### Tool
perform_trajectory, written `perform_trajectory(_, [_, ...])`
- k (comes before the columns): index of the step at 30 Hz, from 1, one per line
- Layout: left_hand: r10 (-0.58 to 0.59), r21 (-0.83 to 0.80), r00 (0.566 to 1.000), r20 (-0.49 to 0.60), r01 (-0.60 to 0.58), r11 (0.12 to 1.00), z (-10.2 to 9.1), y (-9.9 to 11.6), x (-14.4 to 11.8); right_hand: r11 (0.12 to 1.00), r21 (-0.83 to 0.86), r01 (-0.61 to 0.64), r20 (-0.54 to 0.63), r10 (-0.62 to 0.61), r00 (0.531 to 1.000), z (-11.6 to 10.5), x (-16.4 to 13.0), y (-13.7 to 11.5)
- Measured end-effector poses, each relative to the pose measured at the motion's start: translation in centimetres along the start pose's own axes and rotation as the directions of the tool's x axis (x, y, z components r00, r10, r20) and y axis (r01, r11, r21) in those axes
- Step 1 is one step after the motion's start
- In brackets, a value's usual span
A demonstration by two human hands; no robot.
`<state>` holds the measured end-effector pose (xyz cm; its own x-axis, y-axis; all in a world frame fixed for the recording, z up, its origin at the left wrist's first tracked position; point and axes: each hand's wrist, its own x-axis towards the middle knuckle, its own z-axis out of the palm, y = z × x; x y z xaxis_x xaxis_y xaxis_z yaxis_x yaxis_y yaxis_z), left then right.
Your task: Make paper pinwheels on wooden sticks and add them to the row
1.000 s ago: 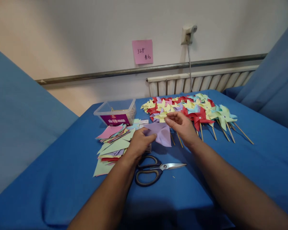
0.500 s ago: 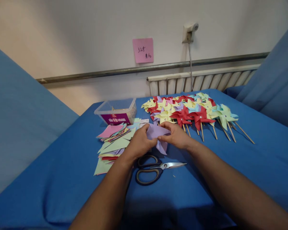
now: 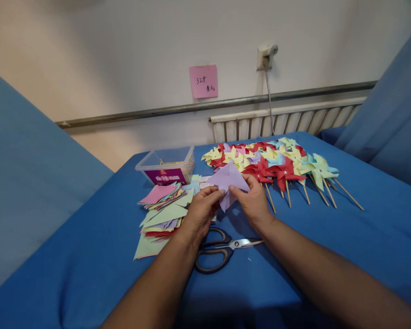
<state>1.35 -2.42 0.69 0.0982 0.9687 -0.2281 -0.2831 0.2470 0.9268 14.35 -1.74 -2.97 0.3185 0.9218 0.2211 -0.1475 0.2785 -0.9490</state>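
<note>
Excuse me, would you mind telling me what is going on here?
A person is holding a piece of purple paper, pinched between the left hand and the right hand. Scissors lie on the blue cloth nearer the person. Stacked coloured paper and a clear plastic box sit to the left, with paper pinwheels on sticks grouped to the right.

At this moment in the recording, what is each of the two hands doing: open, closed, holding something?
Left hand: closed, pinching the purple paper by its left side.
Right hand: closed, pinching the same paper by its right side.
</note>
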Motion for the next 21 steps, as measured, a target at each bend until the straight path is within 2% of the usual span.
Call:
perform_trajectory(7, [-0.002, 0.061, 0.999, -0.039, 0.004, 0.998, -0.5, -0.7, 0.6, 0.990, 0.070, -0.120, 0.096, 0.113, 0.989, 0.5, -0.4, 0.4])
perform_trajectory(10, [-0.001, 0.049, 0.999, -0.051, 0.004, 0.999, -0.5, -0.5, 0.5, 0.993, 0.083, -0.085, 0.116, 0.075, 0.990, 0.4, -0.4, 0.2])
perform_trajectory(12, [0.003, -0.014, 0.999, -0.052, -0.004, 1.000, -0.5, -0.1, 0.4, 0.998, 0.062, 0.020, 0.123, -0.027, 0.992, 0.3, -0.5, -0.1])
perform_trajectory(14, [0.003, -0.108, 0.998, -0.056, -0.009, 0.994, -0.5, 0.5, 0.4, 0.984, -0.035, 0.177, 0.135, -0.171, 0.976, 0.0, -0.7, -0.6])
perform_trajectory(16, [-0.006, -0.200, 0.998, -0.066, -0.008, 0.980, -0.7, 1.0, 0.5, 0.921, -0.172, 0.350, 0.186, -0.318, 0.929, -0.4, -1.0, -1.1])
perform_trajectory(18, [-0.032, -0.260, 0.997, -0.071, 0.012, 0.966, -0.8, 1.5, 0.5, 0.826, -0.275, 0.492, 0.280, -0.421, 0.863, -0.7, -1.2, -1.5])
perform_trajectory(21, [-0.064, -0.297, 0.996, -0.062, 0.043, 0.954, -0.9, 1.9, 0.4, 0.717, -0.343, 0.606, 0.407, -0.469, 0.784, -0.9, -1.2, -1.8])
